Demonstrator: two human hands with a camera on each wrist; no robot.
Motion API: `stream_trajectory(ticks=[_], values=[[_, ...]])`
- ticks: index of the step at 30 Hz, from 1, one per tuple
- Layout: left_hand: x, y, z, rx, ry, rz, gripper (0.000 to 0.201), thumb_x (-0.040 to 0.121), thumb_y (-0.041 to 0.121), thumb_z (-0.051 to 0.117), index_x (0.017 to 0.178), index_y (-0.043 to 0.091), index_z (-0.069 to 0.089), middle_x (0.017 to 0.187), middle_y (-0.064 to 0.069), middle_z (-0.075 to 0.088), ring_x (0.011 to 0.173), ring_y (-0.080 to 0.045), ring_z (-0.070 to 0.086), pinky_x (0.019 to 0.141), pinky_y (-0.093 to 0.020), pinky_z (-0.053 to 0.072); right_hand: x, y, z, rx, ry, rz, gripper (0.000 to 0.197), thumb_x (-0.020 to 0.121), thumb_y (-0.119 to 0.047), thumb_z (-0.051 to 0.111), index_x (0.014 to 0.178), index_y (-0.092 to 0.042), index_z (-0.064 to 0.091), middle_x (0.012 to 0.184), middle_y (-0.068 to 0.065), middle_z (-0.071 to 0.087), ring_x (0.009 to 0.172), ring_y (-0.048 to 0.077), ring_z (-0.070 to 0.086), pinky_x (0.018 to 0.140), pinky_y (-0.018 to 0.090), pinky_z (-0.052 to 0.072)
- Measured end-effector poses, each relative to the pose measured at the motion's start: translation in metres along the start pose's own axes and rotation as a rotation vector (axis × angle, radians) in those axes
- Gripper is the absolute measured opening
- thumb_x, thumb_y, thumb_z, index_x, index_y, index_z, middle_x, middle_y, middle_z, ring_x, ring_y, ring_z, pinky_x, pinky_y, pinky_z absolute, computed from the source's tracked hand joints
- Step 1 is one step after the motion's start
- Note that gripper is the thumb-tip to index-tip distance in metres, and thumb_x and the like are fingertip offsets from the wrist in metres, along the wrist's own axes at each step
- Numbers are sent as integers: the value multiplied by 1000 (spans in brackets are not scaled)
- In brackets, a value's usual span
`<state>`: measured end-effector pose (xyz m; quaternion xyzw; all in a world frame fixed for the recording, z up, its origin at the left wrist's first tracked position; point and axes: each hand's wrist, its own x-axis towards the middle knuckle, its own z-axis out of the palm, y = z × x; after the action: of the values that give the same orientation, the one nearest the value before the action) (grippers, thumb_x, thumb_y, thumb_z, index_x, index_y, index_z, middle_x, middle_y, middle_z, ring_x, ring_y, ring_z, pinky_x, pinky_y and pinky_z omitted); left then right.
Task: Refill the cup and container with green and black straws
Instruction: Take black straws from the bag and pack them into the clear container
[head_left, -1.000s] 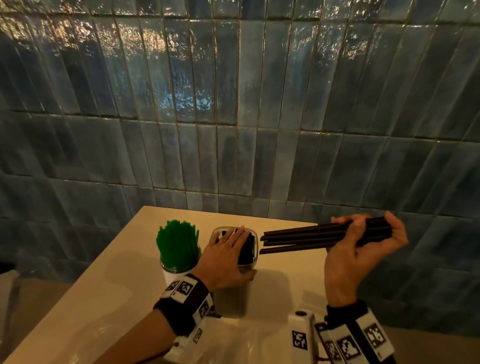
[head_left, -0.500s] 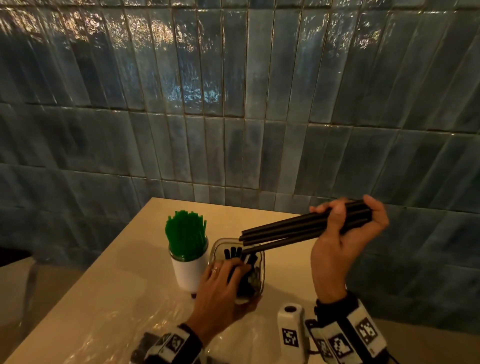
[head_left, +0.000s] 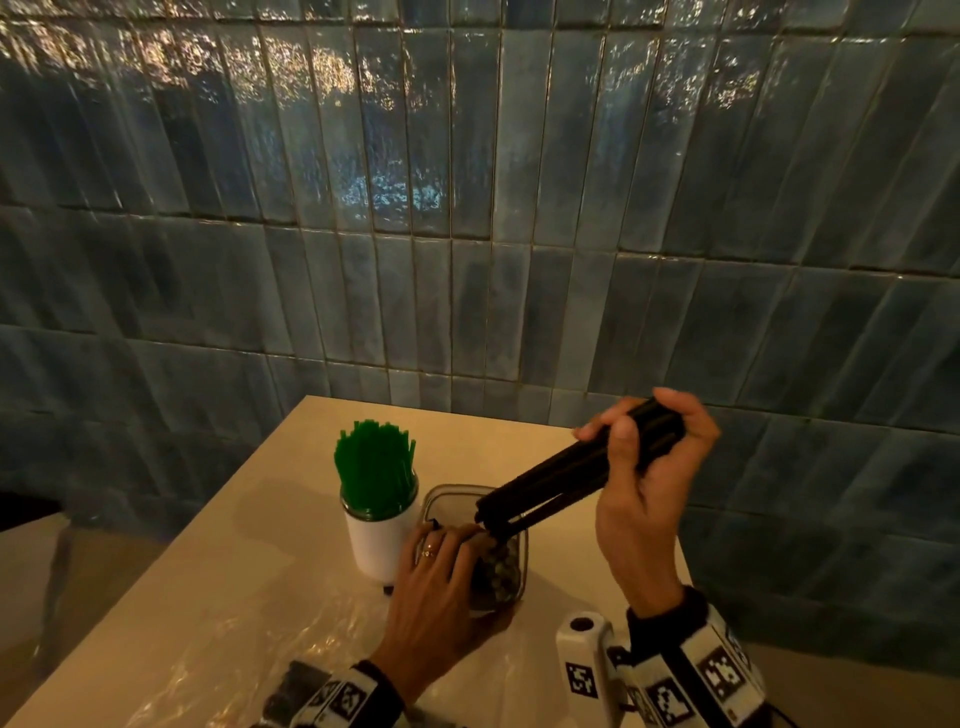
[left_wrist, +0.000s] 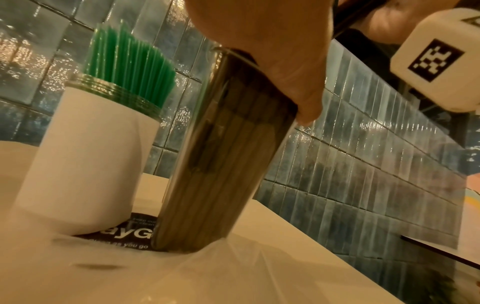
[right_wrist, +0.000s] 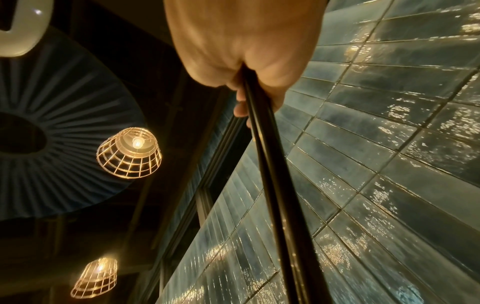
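A white cup (head_left: 376, 540) (left_wrist: 85, 164) packed with green straws (head_left: 375, 467) (left_wrist: 132, 61) stands on the beige table (head_left: 249, 571). Right beside it is a clear container (head_left: 511, 566) (left_wrist: 228, 154), tilted toward me, with black straws inside. My left hand (head_left: 436, 582) (left_wrist: 272, 51) grips its rim and near side. My right hand (head_left: 644, 467) (right_wrist: 246, 51) grips a bundle of black straws (head_left: 561, 478) (right_wrist: 275, 185), slanted down to the left, its lower ends at the container's mouth.
Crinkled clear plastic wrap (head_left: 270, 649) (left_wrist: 233, 273) lies on the near part of the table. A dark printed label (left_wrist: 124, 232) lies under the cup and container. A blue tiled wall (head_left: 467, 260) rises close behind the table. The table's right edge (head_left: 691, 582) is near my right wrist.
My right hand has tipped the black straw bundle downward and brought its ends to the container's mouth. My left hand slid lower along the container, which now leans toward me.
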<state>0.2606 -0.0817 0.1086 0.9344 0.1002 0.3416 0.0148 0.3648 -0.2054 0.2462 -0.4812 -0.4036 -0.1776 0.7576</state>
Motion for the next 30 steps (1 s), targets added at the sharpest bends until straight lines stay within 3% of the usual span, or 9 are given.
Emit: stream_trajectory(ticks=[6,10,13,17,21,23,25,28,30], values=[[0,-1,0,-7,73,50,69,51,64,76,103,27,49,98,7,67,91,-14,61,94,-53,39,9,-6,13,21,-233,-27,40,91,-19,44,113,-52,40,91,-11,56,81,16,62,79,28,53],[1,-1,0,-49,29,42,55,63,64,63,102,28,50,96,8,66,92,-13,58,96,-47,40,21,-10,26,102,-257,-76,41,92,-13,43,115,-47,40,89,0,55,79,20,60,80,32,52],[0,-2,0,-99,-23,49,51,70,65,55,104,27,51,97,6,66,91,-14,58,90,-40,50,24,-4,39,80,-391,-61,40,94,-12,41,117,-44,38,89,2,53,80,19,59,81,35,52],[-1,-3,0,-119,-20,54,56,68,67,59,106,27,51,100,6,66,98,-12,51,89,-35,50,14,14,45,-39,-628,-34,38,95,-1,41,117,-31,36,92,2,52,84,1,57,81,22,49],[-2,-5,0,-69,-6,34,58,68,70,59,107,28,52,106,6,64,103,-14,51,91,-48,48,1,36,35,-143,-783,149,36,97,-11,39,118,-38,30,97,-1,55,91,0,56,85,17,48],[-3,-5,2,-46,9,-6,59,66,71,60,107,29,52,113,2,58,110,-21,49,98,-59,38,-7,45,29,-160,-787,230,30,98,-15,38,118,-36,31,98,-1,56,92,3,57,85,17,49],[-1,-2,2,-49,0,-74,65,64,72,59,110,26,50,122,-3,48,117,-28,43,101,-61,31,-16,51,25,-169,-770,277,29,99,-15,39,116,-37,33,99,-2,58,93,7,58,85,18,50],[5,3,-1,-174,-62,-246,86,59,73,60,122,17,43,141,-14,32,129,-34,36,98,-48,38,-31,57,25,-213,-753,308,32,97,-21,43,112,-48,33,104,-4,59,96,6,59,90,21,49],[10,5,-3,-240,-69,-356,104,56,73,63,136,18,26,154,-14,7,136,-33,23,97,-38,36,-40,60,25,-234,-752,290,31,95,-25,44,107,-52,35,108,-7,57,101,4,57,93,19,46]])
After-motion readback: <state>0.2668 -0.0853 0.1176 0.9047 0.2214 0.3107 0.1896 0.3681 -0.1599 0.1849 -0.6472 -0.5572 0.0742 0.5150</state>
